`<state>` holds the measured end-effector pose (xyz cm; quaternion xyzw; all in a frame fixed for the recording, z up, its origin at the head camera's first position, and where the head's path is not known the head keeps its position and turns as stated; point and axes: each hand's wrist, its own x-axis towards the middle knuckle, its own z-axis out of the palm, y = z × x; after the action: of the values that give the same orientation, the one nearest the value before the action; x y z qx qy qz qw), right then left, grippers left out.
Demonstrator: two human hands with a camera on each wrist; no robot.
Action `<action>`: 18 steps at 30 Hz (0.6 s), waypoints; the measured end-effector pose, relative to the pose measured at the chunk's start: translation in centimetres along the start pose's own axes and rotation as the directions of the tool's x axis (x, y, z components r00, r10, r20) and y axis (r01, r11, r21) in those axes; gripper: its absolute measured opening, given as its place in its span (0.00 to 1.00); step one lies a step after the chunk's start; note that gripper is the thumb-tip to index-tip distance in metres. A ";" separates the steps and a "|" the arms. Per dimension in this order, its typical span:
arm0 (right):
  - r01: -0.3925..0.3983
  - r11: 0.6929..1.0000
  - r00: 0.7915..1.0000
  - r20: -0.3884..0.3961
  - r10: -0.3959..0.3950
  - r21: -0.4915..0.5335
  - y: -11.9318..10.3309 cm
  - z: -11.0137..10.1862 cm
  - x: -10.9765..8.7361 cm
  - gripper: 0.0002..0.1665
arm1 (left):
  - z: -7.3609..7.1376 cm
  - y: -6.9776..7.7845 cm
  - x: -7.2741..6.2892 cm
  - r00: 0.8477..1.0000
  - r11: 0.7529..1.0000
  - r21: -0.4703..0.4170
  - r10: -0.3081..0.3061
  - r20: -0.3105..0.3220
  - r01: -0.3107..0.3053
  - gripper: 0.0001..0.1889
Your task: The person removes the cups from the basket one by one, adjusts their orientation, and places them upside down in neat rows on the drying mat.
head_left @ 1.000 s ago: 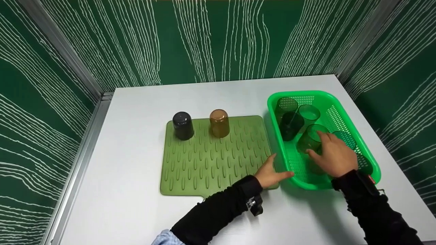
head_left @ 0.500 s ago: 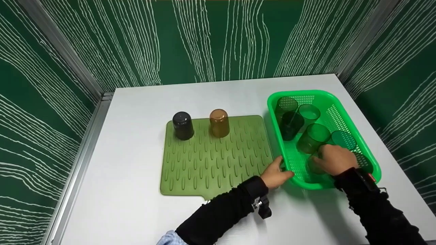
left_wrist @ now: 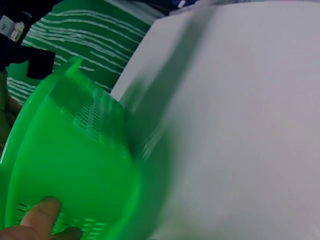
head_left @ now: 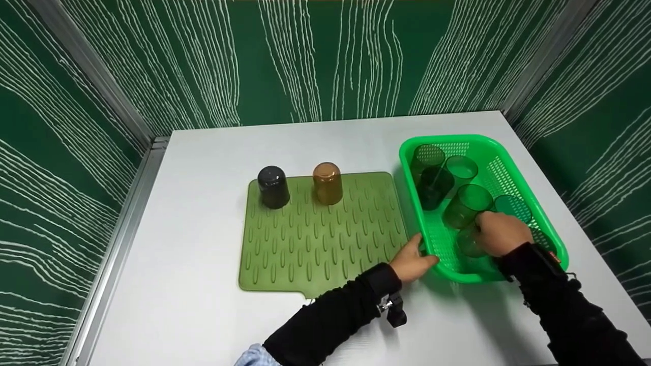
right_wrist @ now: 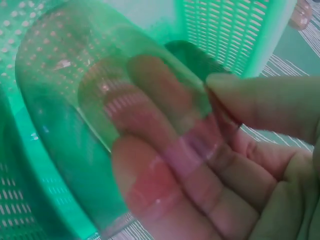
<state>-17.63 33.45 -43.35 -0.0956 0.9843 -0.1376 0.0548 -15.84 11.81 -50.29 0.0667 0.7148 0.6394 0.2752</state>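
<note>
In the head view my right hand (head_left: pixel 503 234) reaches into the green plastic basket (head_left: pixel 526 185) at the right. It pinches a see-through tinted glass (head_left: pixel 469 243); the right wrist view has the thumb at the rim of this glass (right_wrist: pixel 55 115) and fingers showing through its wall. My left hand (head_left: pixel 409 262) lies against the basket's near left corner. The left wrist view shows its fingers (left_wrist: pixel 42 215) touching the basket's outer wall. Around the right hand stand a green glass (head_left: pixel 469 204) and a teal glass (head_left: pixel 513 207).
Left of the basket lies an olive-green ribbed drying mat (head_left: pixel 315 244). Upside down near its far edge stand a dark glass (head_left: pixel 273 188) and an amber glass (head_left: pixel 328 184). A black glass (head_left: pixel 435 189) and other glasses fill the basket's far left. Green walls surround the white table (head_left: pixel 198 229).
My right hand has moved from over the green glass down to a glass nearer the basket's front and taken hold of it. My left hand has shifted right against the basket.
</note>
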 end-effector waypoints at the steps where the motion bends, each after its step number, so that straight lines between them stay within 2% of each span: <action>1: 0.002 1.000 1.000 0.000 -0.002 -0.001 0.0 -0.2 0.1 0.24 | 0.0 0.0 0.0 1.000 1.000 0.002 -0.002 -0.003 0.002 0.42; 8: 0.011 1.000 0.999 -0.040 -0.011 -0.002 -0.4 -1.4 0.1 0.16 | 0.0 0.1 0.0 1.000 1.000 -0.007 0.001 -0.009 -0.001 0.42; 11: 0.011 1.000 0.996 -0.094 -0.010 0.009 -1.0 -1.7 0.0 0.14 | 0.1 0.0 0.1 1.000 1.000 -0.015 0.020 -0.003 -0.020 0.42; 14: 0.029 0.999 0.986 -0.162 -0.025 0.026 -1.7 -1.9 -0.3 0.13 | 0.2 -0.1 0.2 0.998 0.997 -0.053 0.065 0.012 -0.064 0.40; 18: 0.070 0.996 0.963 -0.265 -0.054 0.051 -3.0 -2.1 -0.5 0.10 | 0.4 -0.3 0.4 0.994 0.989 -0.092 0.113 0.005 -0.112 0.37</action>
<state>-16.88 31.23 -40.50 -0.1055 0.9749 -0.1800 -0.0780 -15.92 12.26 -50.71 0.0976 0.6783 0.6858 0.2451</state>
